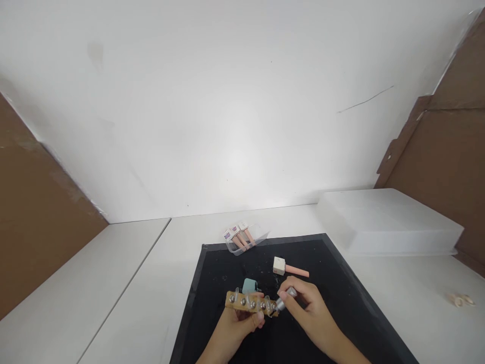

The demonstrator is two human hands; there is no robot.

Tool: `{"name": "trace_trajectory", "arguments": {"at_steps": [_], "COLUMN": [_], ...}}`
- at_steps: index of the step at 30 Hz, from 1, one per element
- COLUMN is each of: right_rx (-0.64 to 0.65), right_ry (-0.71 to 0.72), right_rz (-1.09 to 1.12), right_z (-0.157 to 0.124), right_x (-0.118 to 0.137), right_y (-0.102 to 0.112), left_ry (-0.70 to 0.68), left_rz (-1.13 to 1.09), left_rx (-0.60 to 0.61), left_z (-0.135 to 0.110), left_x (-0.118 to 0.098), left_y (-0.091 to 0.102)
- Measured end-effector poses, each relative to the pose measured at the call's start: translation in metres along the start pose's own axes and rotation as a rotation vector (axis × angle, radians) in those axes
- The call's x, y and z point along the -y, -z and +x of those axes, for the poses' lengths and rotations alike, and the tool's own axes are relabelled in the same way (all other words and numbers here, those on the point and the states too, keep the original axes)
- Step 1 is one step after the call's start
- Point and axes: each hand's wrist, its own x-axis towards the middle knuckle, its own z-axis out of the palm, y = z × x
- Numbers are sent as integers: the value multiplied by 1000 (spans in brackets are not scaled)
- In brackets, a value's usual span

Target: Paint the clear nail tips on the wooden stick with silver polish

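Observation:
My left hand [237,323] grips a small wooden bar [252,303] that carries a row of several metal studs, held just above a black mat [212,283]. My right hand [308,308] pinches a small silver tool [286,298] whose tip touches the bar's right end. A teal object [250,285] sits right behind the bar. A white block with a pink handle [288,268] lies on the mat beyond my right hand.
A clear tray [261,237] holding three more pink-handled pieces [238,235] stands at the mat's far edge. A white box [386,222] sits on the white table at the right. A small pale object [460,301] lies far right. Brown cardboard panels flank both sides.

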Motion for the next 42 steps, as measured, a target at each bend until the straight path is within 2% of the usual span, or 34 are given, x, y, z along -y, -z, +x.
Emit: {"name": "trace_trajectory", "arguments": {"at_steps": [3, 14, 22, 36, 42], "right_rx": [15, -69, -126, 3, 18], "right_ry": [-8, -29, -31, -3, -23], "right_rz": [-10, -26, -10, -28, -28], "right_z": [-1, 0, 0, -1, 0], "right_x": [-2, -4, -9, -3, -5], "right_y": [-1, -2, -1, -1, -1], "left_ry": [-7, 6, -14, -47, -63], "left_rz": [-5, 3, -2, 4, -3], "left_rx": [9, 19, 17, 77, 117], "left_z": [-1, -7, 0, -2, 0], "left_x": [-1, -6, 2, -2, -2], "left_y": [0, -3, 1, -2, -4]}}
